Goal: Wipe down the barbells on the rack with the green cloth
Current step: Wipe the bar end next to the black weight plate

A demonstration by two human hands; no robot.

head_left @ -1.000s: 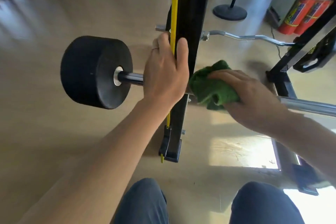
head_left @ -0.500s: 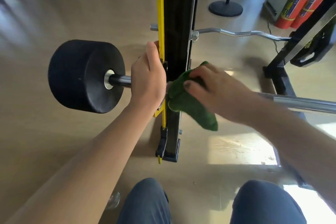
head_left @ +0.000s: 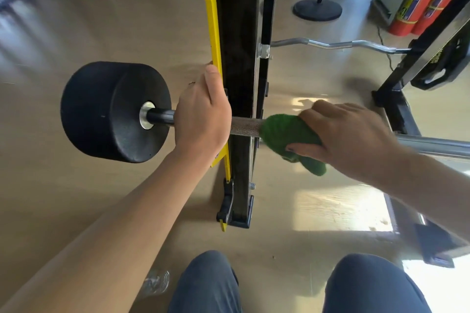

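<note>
At the far left, the black weight head (head_left: 114,112) caps the end of the barbell (head_left: 245,124), which lies across the rack upright (head_left: 239,58) so that its shaft is free to be wiped. Next along, the left hand (head_left: 202,119) has its grip wrapped around the dark shaft just inside the weight, its thumb lying up against the yellow edge of the upright; this looks like a steadying hold, to stop the bar rolling or sliding while the other hand rubs. A short knurled stretch of shaft shows bare past the upright. Right of that, the green cloth (head_left: 287,134) is bunched round the shaft, a loose tail hanging below, and the right hand (head_left: 351,134) clamps it there: fingers curled over the top, thumb pressed underneath, the grip closed tight on cloth and bar together. Wrapping it all round lets one stroke clean the whole circumference. Farther right the shaft runs on, bright. Behind, a curl bar (head_left: 330,45) waits on the rack.
</note>
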